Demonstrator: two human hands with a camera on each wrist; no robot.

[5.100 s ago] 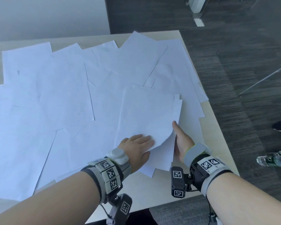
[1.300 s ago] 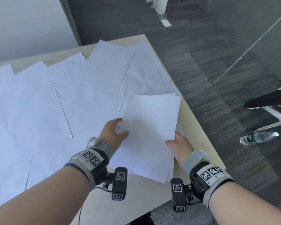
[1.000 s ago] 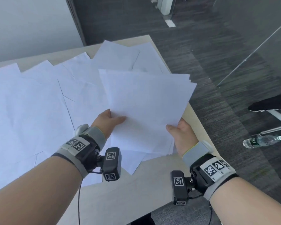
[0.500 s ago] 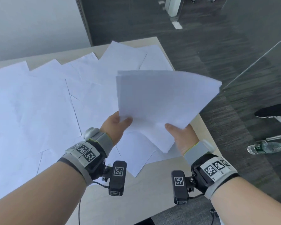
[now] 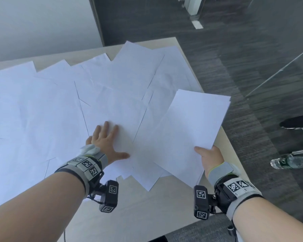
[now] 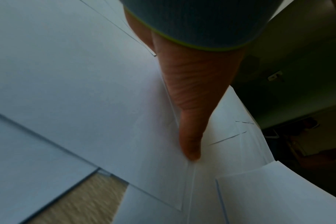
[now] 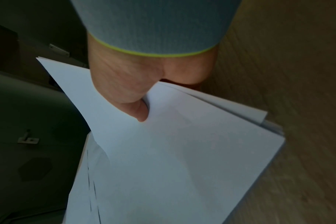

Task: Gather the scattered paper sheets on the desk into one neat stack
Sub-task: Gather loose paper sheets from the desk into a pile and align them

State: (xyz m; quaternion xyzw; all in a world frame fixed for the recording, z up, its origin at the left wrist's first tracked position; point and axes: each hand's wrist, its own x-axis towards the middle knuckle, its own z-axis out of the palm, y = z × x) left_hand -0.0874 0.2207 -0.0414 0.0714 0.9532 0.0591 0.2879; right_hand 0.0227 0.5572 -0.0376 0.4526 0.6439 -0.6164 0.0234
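Many white paper sheets (image 5: 42, 119) lie scattered and overlapping across the light wooden desk (image 5: 138, 206). My right hand (image 5: 208, 158) grips a gathered stack of sheets (image 5: 191, 133) by its near right corner, thumb on top, above the desk's right side. The right wrist view shows the same stack (image 7: 173, 151) pinched under my thumb (image 7: 136, 106). My left hand (image 5: 107, 144) lies flat with spread fingers on a loose sheet (image 5: 115, 105) just left of the stack. In the left wrist view my thumb (image 6: 190, 128) presses on that paper (image 6: 86, 91).
The desk's right edge (image 5: 234, 154) runs just beside my right hand, with dark carpet beyond. A plastic water bottle (image 5: 290, 161) lies on the floor at the right, near a chair base (image 5: 297, 124). A grey wall stands behind the desk.
My left hand let go of the stack and came down flat on a loose sheet to its left. The right hand lowered the stack toward the desk's right side.
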